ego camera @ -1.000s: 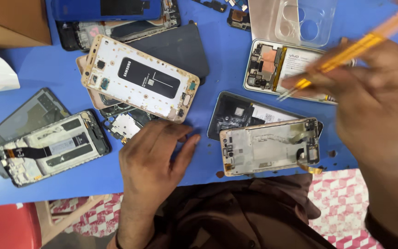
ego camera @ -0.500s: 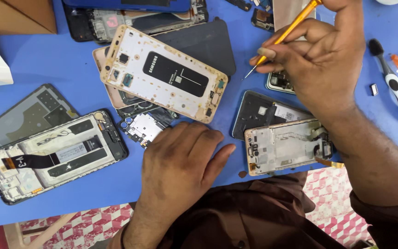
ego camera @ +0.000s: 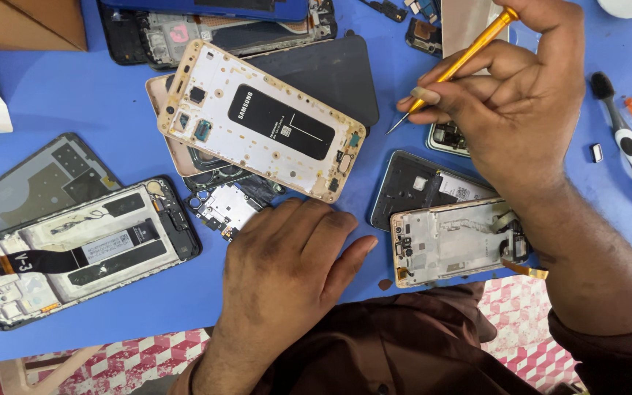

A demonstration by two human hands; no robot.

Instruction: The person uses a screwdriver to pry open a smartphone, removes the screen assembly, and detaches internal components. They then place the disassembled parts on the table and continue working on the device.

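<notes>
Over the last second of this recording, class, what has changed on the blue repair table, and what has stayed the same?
The right hand, gripping the slim yellow-handled screwdriver, has swung in from the right edge towards the gold-framed white phone chassis. Nothing was picked up or let go. The left hand stays flat on the blue table, and the opened phones lie as before.

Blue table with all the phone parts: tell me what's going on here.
A person sits at a blue table strewn with opened phones. The right hand pinches a yellow-handled screwdriver, its tip hanging just above the table beside a gold phone frame that lies on other parts. The left hand rests flat, palm down, on the table near a small circuit board. A smaller opened phone lies by the right wrist.
</notes>
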